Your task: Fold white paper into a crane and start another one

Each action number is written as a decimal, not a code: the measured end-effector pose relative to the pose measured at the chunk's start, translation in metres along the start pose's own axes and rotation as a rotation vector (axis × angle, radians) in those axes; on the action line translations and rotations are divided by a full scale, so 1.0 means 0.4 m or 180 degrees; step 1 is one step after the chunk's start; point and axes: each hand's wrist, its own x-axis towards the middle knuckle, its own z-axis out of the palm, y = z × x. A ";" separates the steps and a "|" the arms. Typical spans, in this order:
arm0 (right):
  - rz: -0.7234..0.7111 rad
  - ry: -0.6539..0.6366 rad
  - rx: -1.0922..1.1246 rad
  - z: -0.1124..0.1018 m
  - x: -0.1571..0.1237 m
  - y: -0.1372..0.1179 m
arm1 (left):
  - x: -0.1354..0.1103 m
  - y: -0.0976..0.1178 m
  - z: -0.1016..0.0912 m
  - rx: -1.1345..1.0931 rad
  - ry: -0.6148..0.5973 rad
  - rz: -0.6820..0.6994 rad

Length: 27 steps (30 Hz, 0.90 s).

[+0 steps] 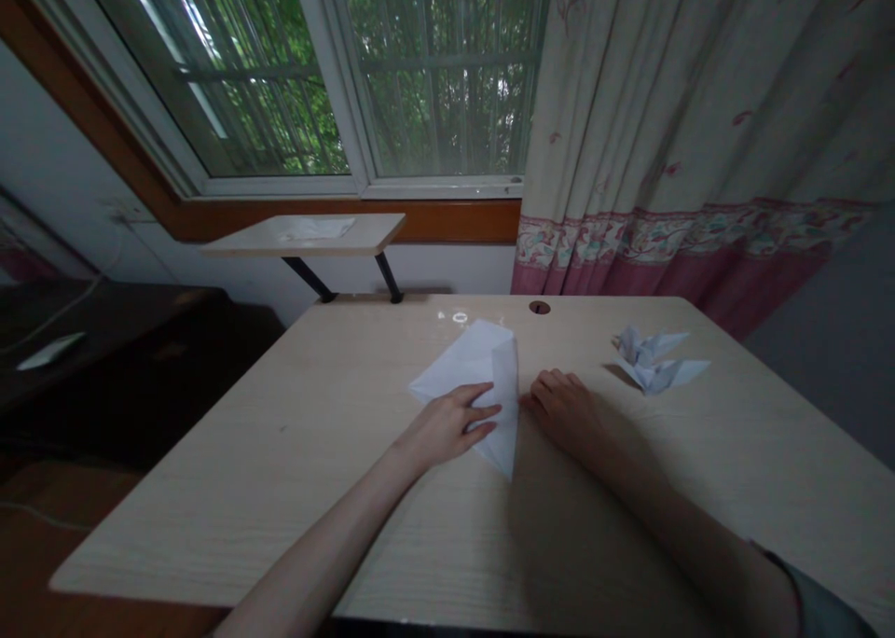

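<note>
A sheet of white paper (467, 363) lies on the desk in front of me, with a flap folded over along its right side. My left hand (454, 423) rests on the paper, fingers spread and pointing right across the folded flap. Just beyond the paper's right edge is my right hand (563, 409), its fingers curled in against the desk. The curled fingertips sit close to the folded edge; whether they touch it or pinch anything is hidden. Farther right stand white folded-paper figures (654, 358), shaped like birds with pointed wings.
The pale wooden desk (336, 489) has a round cable hole (539, 309) near its back edge. At the back left a raised shelf (244, 235) on black supports bears white paper (318, 228). A patterned curtain (629, 153) hangs beside the window (433, 78); a dark cabinet (154, 312) stands left.
</note>
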 end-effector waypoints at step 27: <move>0.0136 -0.0268 0.0574 0.005 -0.003 -0.006 | 0.001 0.004 -0.006 -0.0034 0.0042 0.0039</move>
